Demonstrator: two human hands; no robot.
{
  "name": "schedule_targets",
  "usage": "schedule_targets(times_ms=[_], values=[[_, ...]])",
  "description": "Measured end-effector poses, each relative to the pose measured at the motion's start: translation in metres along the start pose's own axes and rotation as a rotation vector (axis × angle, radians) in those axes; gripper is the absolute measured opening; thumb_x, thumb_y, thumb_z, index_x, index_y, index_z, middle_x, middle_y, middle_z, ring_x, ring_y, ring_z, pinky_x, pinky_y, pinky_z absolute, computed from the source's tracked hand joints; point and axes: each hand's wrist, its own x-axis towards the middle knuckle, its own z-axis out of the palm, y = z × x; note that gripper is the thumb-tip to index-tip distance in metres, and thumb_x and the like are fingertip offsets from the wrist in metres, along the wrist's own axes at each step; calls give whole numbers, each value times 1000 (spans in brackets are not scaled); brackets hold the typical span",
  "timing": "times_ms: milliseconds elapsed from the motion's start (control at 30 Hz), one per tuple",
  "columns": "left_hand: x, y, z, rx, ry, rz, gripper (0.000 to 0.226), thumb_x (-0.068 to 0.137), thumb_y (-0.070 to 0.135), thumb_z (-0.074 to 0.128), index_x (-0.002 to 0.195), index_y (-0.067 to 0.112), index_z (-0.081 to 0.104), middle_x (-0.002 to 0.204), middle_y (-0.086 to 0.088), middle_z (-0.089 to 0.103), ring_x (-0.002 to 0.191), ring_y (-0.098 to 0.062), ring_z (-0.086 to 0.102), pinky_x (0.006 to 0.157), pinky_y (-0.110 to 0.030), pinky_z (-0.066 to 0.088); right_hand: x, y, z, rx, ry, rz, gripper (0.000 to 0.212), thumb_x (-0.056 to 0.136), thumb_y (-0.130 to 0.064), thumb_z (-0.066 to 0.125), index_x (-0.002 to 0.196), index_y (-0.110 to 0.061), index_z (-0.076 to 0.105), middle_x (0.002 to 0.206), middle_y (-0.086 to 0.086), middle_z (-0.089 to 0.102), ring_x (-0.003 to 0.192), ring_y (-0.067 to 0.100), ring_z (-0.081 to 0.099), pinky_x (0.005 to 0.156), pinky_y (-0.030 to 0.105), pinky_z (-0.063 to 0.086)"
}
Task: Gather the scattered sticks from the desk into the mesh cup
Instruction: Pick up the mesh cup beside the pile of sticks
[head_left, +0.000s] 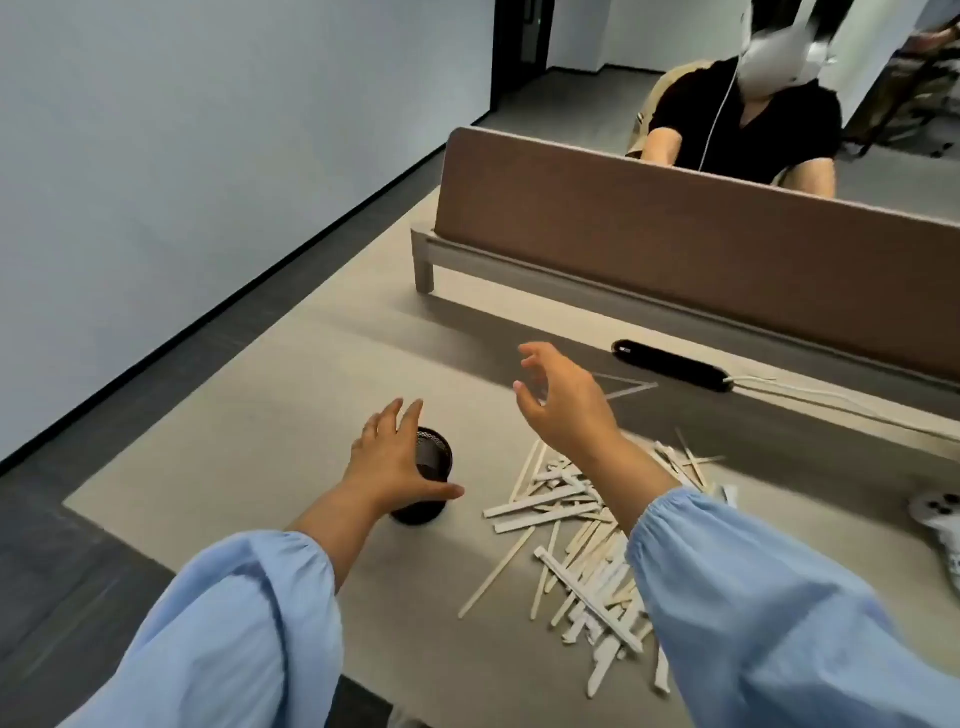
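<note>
A black mesh cup (434, 460) stands upright on the beige desk (260, 415), left of centre. My left hand (395, 462) reaches around its near side, fingers spread over the rim and thumb stretched in front; it looks to be just touching or closing on the cup. My right hand (563, 400) hovers above the desk with fingers apart and nothing in it. A loose heap of several pale wooden sticks (576, 525) lies on the desk to the right of the cup, partly hidden under my right forearm.
A brown divider panel (675, 249) runs across the far side of the desk. A black oblong cable slot (670, 366) with a white cable lies before it. A white game controller (940, 519) sits at the right edge. A person sits behind the divider.
</note>
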Motion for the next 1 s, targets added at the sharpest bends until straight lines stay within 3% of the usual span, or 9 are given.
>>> schedule_targets(times_ms=[100,233,367,500,667,833,900,1000], values=[[-6,-4,12,-32,-45,-10,118,60,48,80,147,19,6,154,-9,6,139,-34,10,112,-44,22,-2,5,11,-1,-20,11,40,91,-23,54,130,-18,47,124,1,62,110,20,60,91,35,49],[-8,-3,29,-94,73,-6,100,65,31,80,144,16,20,147,-12,18,132,-32,23,106,-40,30,-14,26,30,-71,-94,44,27,90,-15,52,116,-17,62,110,1,67,99,21,63,88,34,50],[-13,2,39,-202,199,13,101,61,28,83,142,14,25,136,-14,29,126,-29,33,100,-39,37,-36,49,52,-182,-453,21,23,87,-7,57,102,-15,72,104,4,72,97,22,65,88,31,51],[-18,6,47,-251,312,129,93,53,16,83,134,13,36,132,-14,37,117,-34,40,96,-43,42,-60,59,76,-252,-686,-41,32,84,-11,63,114,-21,68,116,2,68,108,21,62,88,30,47],[-16,5,50,-267,320,163,97,53,17,84,136,15,34,137,-9,40,119,-30,45,94,-39,43,-69,66,103,-346,-721,-170,31,79,-15,67,108,-25,70,112,3,66,111,24,57,79,28,45],[-13,3,51,-232,319,183,104,53,27,86,139,14,31,137,-10,44,120,-30,47,97,-42,41,-68,70,108,-420,-728,-185,23,84,-13,60,106,-11,67,114,11,61,113,28,50,81,33,43],[-10,3,51,-237,339,199,105,51,34,85,138,13,31,135,-13,46,118,-33,49,96,-45,43,-66,71,101,-400,-701,-149,19,88,-9,51,104,-12,61,112,11,59,107,28,51,78,34,42],[-5,4,48,-272,380,217,109,49,35,84,139,14,26,135,-16,44,116,-34,50,93,-46,45,-59,74,82,-281,-600,-6,8,89,-10,40,92,-16,43,94,11,50,85,25,46,60,31,30]])
